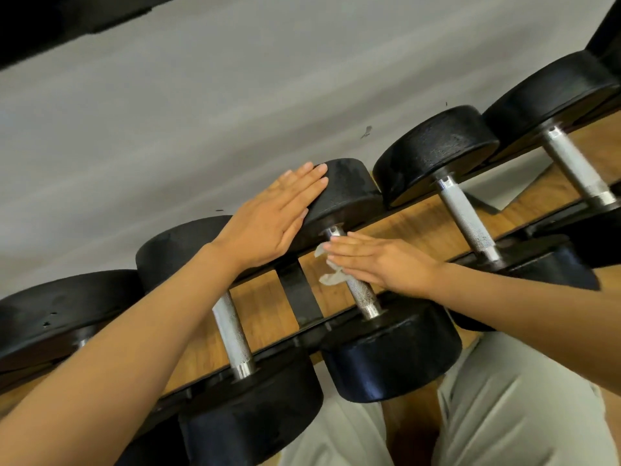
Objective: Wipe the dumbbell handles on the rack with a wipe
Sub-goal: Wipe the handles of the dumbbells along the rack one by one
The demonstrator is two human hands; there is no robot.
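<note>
plain wall (pixel 235 79) behind, wood floor (pixel 413 428) below

the wall is flat pale grey, evenly lit, with a few small dark scuffs (pixel 366 132). a black band (pixel 67 18) runs above the wall's upper left. brown wood-grain floor shows beneath the wall.

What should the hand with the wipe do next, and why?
Probably slide the wipe down the handle toward the near weight. The right hand presses it near the far end, the lower part is uncovered, and the left hand steadies the far weight.
</note>
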